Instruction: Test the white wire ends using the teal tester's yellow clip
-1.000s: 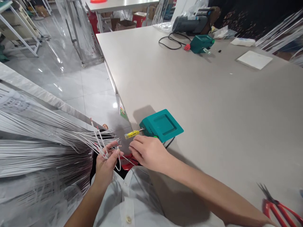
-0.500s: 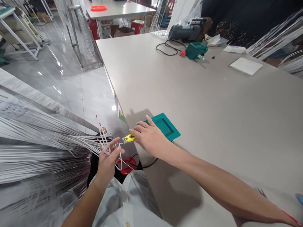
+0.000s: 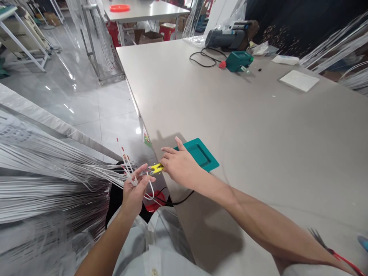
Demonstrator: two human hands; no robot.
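My left hand (image 3: 135, 191) is closed on several thin white wires (image 3: 125, 165), some with red tips, at the table's left edge. One white wire loops down below its fingers. My right hand (image 3: 184, 166) pinches a small yellow piece (image 3: 157, 168) with a silvery end, whose exact kind I cannot make out. That silvery end meets the wire ends between my left thumb and forefinger; whether it is joined to them cannot be seen. Just beyond my right hand lies a teal tray (image 3: 213, 165), partly covered by the hand.
A large bundle of white wires (image 3: 57, 172) hangs at the left. The grey table (image 3: 244, 126) carries a motor (image 3: 221, 39), a green box-shaped device (image 3: 239, 61) and a white slab (image 3: 299, 80). A red stool (image 3: 156, 203) stands below the table edge.
My left hand has moved slightly right and up, bringing the wire ends against the silvery end of the yellow piece. My right hand has shifted only slightly.
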